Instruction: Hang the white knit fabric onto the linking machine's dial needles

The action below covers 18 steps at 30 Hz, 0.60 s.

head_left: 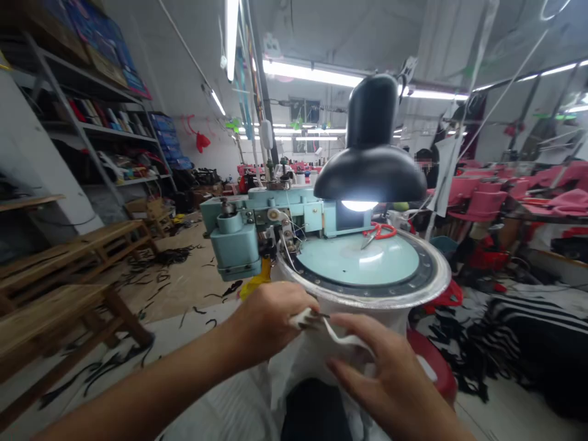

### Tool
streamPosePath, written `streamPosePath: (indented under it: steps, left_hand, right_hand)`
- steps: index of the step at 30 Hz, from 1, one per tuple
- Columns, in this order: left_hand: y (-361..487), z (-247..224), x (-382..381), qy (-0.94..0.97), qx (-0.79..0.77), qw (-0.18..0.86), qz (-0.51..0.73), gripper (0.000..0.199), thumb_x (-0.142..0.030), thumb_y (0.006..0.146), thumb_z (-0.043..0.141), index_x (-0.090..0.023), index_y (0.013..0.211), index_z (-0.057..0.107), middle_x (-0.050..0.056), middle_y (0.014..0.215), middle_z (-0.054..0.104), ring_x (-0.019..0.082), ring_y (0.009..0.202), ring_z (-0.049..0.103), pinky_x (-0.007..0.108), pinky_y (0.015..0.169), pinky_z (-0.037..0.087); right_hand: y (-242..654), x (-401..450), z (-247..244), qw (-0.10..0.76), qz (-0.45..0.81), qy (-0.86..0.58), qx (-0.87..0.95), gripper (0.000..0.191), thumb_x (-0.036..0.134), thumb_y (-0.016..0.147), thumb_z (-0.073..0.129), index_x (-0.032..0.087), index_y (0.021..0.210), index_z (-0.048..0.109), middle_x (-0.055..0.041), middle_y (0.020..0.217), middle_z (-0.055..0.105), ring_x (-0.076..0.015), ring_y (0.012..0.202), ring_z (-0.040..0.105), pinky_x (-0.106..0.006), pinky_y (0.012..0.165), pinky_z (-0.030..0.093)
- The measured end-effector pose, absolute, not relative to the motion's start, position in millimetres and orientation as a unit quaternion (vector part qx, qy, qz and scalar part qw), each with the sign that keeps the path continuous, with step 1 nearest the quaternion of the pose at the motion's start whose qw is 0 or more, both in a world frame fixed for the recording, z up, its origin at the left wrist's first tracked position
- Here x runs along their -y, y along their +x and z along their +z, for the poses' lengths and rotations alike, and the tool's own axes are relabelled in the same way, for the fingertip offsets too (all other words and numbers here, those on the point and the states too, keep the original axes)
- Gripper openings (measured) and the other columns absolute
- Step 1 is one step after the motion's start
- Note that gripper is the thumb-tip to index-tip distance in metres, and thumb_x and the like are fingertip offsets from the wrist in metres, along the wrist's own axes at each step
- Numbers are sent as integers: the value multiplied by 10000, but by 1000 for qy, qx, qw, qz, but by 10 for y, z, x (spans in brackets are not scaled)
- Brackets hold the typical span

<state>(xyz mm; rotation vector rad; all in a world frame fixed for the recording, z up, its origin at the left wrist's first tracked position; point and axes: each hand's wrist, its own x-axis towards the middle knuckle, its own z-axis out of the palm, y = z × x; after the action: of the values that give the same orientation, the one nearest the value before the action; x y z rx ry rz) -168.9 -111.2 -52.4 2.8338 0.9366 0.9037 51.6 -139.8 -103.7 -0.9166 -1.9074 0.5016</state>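
Count: two hands, the left hand (271, 321) and the right hand (386, 373); one white fabric strip (344, 335); one circular linking machine (349, 260); one pair of red-handled scissors (379, 231), lying on its dial.
Strip: twisting loosely, hanging just in front of the machine's rim.
Left: pinching the strip's end, arm reaching across.
Right: curving over the strip, fingers spreading; grip unclear.

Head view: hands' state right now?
Left hand: closed, pinching a white fabric strip.
Right hand: open, fingers spread beside the strip.
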Motion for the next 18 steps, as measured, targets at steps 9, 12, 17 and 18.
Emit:
streamPosePath:
  steps: [9, 12, 17, 18]
  left_hand:
    - [-1742, -596, 999, 908, -226, -43, 349, 80, -81, 885, 635, -111, 940, 685, 66, 835, 684, 143, 765, 623, 249, 709, 522]
    - [-1767, -640, 941, 909, -210, -33, 359, 164, -55, 879, 627, -109, 1026, 678, 87, 901, 694, 154, 815, 636, 259, 736, 536]
    - [-1768, -703, 866, 885, -203, -56, 415, 144, -60, 832, 695, -116, 964, 692, 85, 871, 697, 164, 790, 653, 271, 714, 553]
    - [-1770, -713, 856, 884, -201, -61, 417, 137, -61, 827, 702, -111, 954, 693, 86, 870, 696, 164, 788, 655, 273, 711, 554]
  right_hand:
    - [274, 1232, -1275, 566, -58, -375, 732, 182, 127, 857, 625, 171, 971, 759, -32, 701, 730, -154, 591, 668, -244, 580, 509]
    - [297, 1230, -1358, 573, -86, -364, 729, 223, 92, 831, 689, 149, 1040, 744, -38, 707, 713, -148, 607, 643, -252, 604, 485]
    - [293, 1220, -1403, 580, -97, -360, 724, 236, 83, 832, 691, 139, 1054, 745, -23, 642, 670, -141, 564, 594, -269, 576, 443]
    - [282, 1218, -1408, 584, -93, -361, 721, 239, 88, 839, 685, 147, 1062, 746, -23, 648, 676, -142, 569, 601, -270, 587, 448]
